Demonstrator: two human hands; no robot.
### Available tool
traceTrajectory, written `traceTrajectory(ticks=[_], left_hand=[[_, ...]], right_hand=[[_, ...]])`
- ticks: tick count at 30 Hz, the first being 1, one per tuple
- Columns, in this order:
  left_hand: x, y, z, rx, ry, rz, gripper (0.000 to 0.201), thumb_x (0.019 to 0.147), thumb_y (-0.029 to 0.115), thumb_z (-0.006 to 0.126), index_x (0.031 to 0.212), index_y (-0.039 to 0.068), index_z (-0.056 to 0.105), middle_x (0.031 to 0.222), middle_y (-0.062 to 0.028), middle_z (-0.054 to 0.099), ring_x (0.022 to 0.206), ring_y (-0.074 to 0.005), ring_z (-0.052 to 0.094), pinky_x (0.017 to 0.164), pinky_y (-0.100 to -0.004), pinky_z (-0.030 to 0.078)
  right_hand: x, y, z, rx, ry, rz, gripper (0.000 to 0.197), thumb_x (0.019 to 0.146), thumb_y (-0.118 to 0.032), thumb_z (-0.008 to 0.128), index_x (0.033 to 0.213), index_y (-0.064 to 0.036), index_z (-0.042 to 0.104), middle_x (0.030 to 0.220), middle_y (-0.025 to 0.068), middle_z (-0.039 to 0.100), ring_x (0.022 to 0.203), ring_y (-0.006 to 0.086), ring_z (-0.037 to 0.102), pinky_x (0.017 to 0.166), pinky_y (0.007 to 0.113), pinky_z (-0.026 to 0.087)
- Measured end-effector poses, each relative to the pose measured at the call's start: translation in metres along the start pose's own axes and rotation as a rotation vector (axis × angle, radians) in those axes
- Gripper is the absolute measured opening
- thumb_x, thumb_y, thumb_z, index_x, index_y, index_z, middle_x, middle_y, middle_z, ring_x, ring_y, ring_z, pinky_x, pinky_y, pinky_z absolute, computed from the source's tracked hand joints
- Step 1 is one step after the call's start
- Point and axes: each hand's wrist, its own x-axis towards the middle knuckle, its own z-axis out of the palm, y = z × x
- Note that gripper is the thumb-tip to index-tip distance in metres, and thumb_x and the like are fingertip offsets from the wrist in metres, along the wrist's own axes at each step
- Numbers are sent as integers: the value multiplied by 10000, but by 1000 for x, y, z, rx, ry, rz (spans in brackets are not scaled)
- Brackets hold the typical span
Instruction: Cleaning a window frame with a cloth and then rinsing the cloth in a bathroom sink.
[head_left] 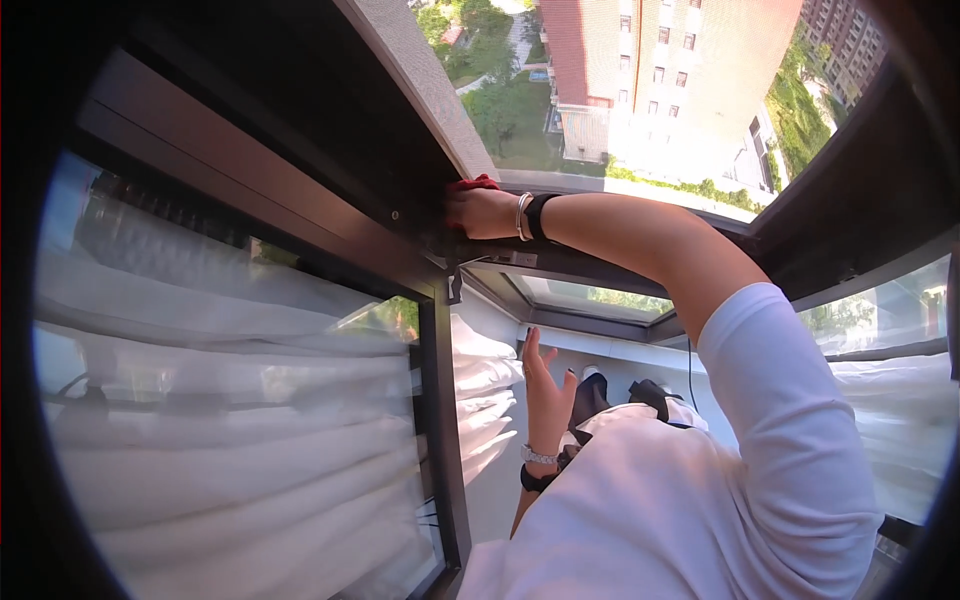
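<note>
My right arm reaches up and across to the dark window frame (590,190). There my right hand (486,213) is closed on a red cloth (480,183), pressing it against the frame's corner. Part of the cloth is hidden under the fingers. Lower down, my left hand (547,398) hangs in the air by my body, fingers apart and holding nothing. A metal window latch (455,288) sits just below the right hand, on the edge beside the opened sash (437,400).
White curtains (484,390) hang beside the sash, and more white fabric shows through its glass. A lower window pane (590,298) lies beneath the frame. Outside, far below, stand a tall building (650,80) and trees (505,115). A thin black cable (691,375) runs down the wall.
</note>
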Motion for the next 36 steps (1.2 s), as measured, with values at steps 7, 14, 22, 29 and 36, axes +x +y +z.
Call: traceTrajectory(ticks=[7,14,22,29,36], left_hand=[[-9,9,28,-54,-82,45,731,731,-42,526,1380,54,204,1390,-149,307,1057,-253,548,931,-373,400],[-51,39,74,-69,-263,149,734,752,-70,520,1392,78,192,1406,-153,276,1072,-267,529,913,-366,428],[-131,40,101,-67,-275,157,703,753,-65,514,1379,86,234,1385,-146,329,1091,-274,524,915,-365,426],[-145,57,114,-196,-138,298,594,791,-24,497,1348,78,320,1359,-119,392,1136,-253,502,912,-373,421],[-135,140,132,-118,-107,723,420,867,135,455,1274,31,442,1346,-150,422,1237,-318,402,1023,-394,311]], right_hand=[[-74,-12,-25,195,-128,153,135,686,-149,589,738,-111,708,1220,94,548,1205,237,447,1030,299,333],[-230,-23,-69,246,-109,319,330,752,-105,539,1069,-35,595,1270,67,518,1188,147,469,1003,278,357],[-321,-73,-155,-28,-243,719,220,731,-102,574,923,-88,679,1176,72,580,1102,223,533,935,344,425],[-346,-169,-265,1799,992,1535,372,868,-24,481,1239,12,471,1121,99,574,974,176,577,824,288,485],[-358,-225,-325,1939,1410,1588,493,902,-38,425,1374,-21,284,1295,120,445,1139,186,487,939,305,423]])
